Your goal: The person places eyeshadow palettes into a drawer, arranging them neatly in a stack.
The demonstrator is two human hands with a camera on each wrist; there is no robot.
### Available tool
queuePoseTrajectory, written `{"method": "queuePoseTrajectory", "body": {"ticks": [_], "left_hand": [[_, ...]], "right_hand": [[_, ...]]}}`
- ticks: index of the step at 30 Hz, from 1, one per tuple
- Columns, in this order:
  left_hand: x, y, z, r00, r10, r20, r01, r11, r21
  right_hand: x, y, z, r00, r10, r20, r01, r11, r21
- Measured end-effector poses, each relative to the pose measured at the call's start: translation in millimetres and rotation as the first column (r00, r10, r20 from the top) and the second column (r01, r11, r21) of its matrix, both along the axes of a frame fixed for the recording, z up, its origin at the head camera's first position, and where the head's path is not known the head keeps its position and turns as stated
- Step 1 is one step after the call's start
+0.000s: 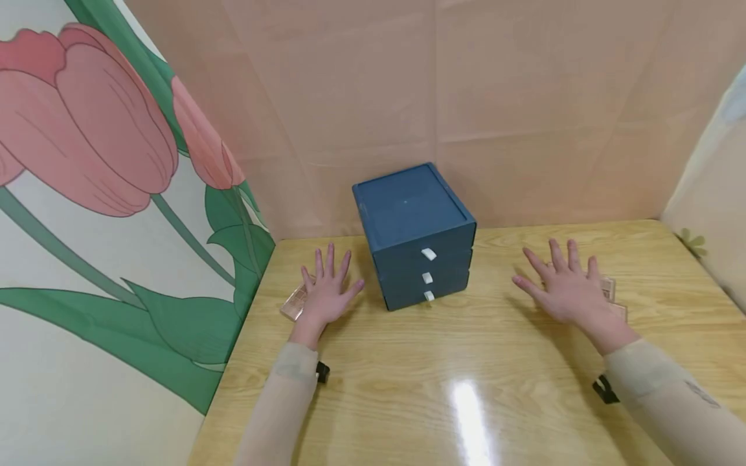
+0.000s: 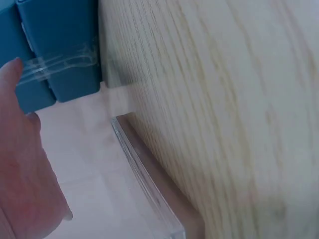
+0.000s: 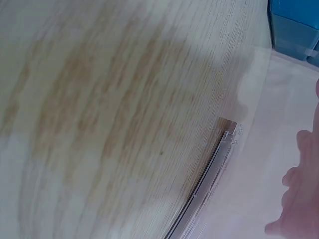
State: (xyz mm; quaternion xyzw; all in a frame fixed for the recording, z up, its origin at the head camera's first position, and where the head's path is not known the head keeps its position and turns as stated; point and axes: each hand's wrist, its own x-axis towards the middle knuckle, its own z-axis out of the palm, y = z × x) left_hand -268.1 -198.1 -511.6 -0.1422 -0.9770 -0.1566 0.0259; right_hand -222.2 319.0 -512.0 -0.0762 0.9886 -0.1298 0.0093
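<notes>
A dark blue box with three small drawers [image 1: 415,210] stands against the back wall, each drawer with a white pull; all look closed. My left hand [image 1: 327,294] is spread with straight fingers to its left, over a flat clear-edged palette-like case [image 1: 294,303]. In the left wrist view that case [image 2: 149,174] lies on the table below the hand. To the right of the box my right hand [image 1: 568,285] is spread too, above flat pinkish cases [image 1: 609,288] that it partly hides. One clear case edge [image 3: 207,184] shows in the right wrist view. Neither hand holds anything.
A light wood-grain table [image 1: 408,375] carries everything, with a bright glare patch near its front. Behind it hangs a pinkish cloth [image 1: 350,97]. A tulip-printed panel [image 1: 116,162] borders the left side, and a pale wall [image 1: 717,175] borders the right.
</notes>
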Motion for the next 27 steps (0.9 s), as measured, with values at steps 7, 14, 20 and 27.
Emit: {"method": "queuePoseTrajectory", "body": {"ticks": [7, 14, 20, 27], "left_hand": [[7.7, -3.1, 10.9, 1.000, 0.019, -0.005, -0.018, 0.991, 0.129], [11.2, -3.2, 18.9, 0.996, 0.087, -0.010, -0.075, 0.905, 0.418], [17.4, 8.4, 33.8, 0.987, 0.161, 0.013, -0.113, 0.635, 0.765], [25.5, 41.8, 62.9, 0.993, 0.116, 0.020, -0.053, 0.291, 0.955]], "right_hand": [[-3.0, 2, 5.1, 0.999, 0.032, -0.039, -0.035, 0.997, -0.074], [-1.9, 0, 14.9, 0.999, 0.032, -0.018, -0.035, 0.974, -0.224], [0.6, -15, 28.0, 0.999, -0.021, -0.026, 0.010, 0.924, -0.382], [-8.4, -45, 55.4, 0.999, -0.047, 0.001, 0.038, 0.806, -0.590]]}}
